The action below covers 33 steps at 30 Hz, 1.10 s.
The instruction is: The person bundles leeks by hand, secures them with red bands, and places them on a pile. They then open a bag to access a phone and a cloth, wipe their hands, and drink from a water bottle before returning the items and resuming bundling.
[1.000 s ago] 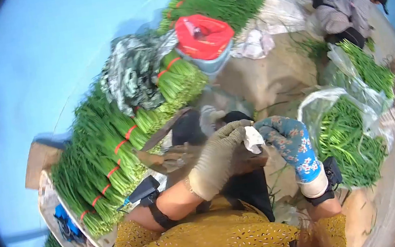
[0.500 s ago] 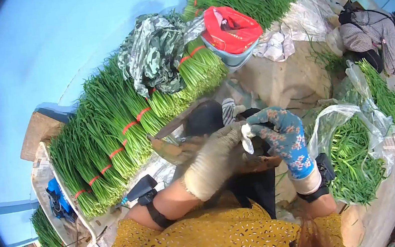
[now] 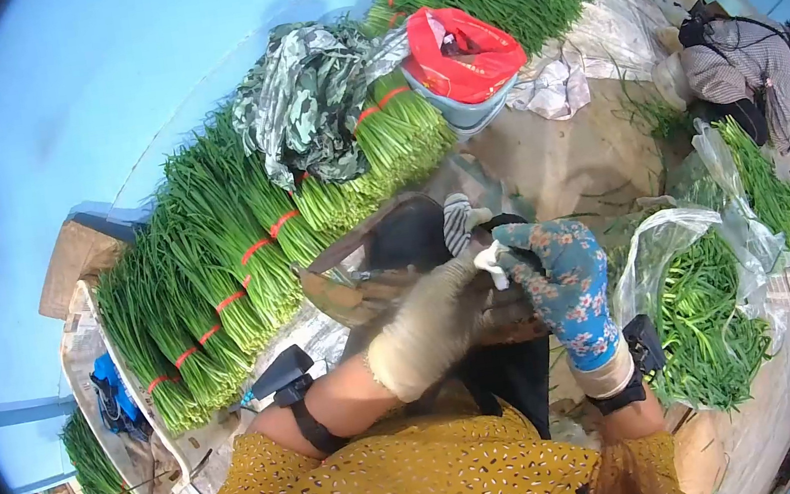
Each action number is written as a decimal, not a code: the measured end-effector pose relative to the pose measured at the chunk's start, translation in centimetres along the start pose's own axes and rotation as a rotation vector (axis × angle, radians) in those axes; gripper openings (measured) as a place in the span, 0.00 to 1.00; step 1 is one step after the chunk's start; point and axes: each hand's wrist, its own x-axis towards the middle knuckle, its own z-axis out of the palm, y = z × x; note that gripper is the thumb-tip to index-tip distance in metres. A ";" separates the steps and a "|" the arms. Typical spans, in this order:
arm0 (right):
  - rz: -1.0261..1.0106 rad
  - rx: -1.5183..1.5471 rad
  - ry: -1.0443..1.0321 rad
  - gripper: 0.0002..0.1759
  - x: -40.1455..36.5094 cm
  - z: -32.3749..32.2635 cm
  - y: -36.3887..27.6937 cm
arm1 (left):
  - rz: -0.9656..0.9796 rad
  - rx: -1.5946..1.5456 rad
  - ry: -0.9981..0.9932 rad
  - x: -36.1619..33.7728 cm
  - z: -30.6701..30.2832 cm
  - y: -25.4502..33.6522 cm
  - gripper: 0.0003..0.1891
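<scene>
My left hand point(image 3: 435, 317), in a cream work glove, is in front of my body with its fingers bent inward. My right hand point(image 3: 531, 263) wears a blue flowered glove and meets it from the right. Between the fingertips of both hands is a small white piece of limp material point(image 3: 492, 263), perhaps cloth or part of a glove; both hands pinch it. The lower fingers of my left hand are partly blurred. Just beyond my hands lies a striped cloth item point(image 3: 458, 224).
Bundles of green stalks tied with red bands point(image 3: 245, 258) line the left and back. A camouflage cloth point(image 3: 305, 108) lies on them beside a bucket with a red bag point(image 3: 466, 108). Loose greens fill a clear plastic bag point(image 3: 704, 325) at right. Another person point(image 3: 743, 62) sits far right.
The white piece has shifted slightly up and left between my fingers. My right hand has turned a little and its wrist sits lower.
</scene>
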 end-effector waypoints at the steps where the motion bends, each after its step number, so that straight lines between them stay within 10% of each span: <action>1: -0.012 -0.009 0.001 0.16 0.0 0.0 0.0 | -0.054 -0.094 -0.001 0.2 0.0 0.0 0.17; 4: -0.048 -0.132 -0.118 0.17 -0.1 -0.1 0.0 | 0.028 0.312 -0.008 -0.4 1.6 0.1 0.18; 23: 0.654 0.532 -0.006 0.13 -1.8 0.6 1.2 | 0.028 0.096 0.017 -0.4 -0.6 0.1 0.26; 33: -0.050 0.096 -0.204 0.24 -1.1 -0.4 0.5 | 0.059 -0.104 -0.016 0.6 -1.6 -0.1 0.24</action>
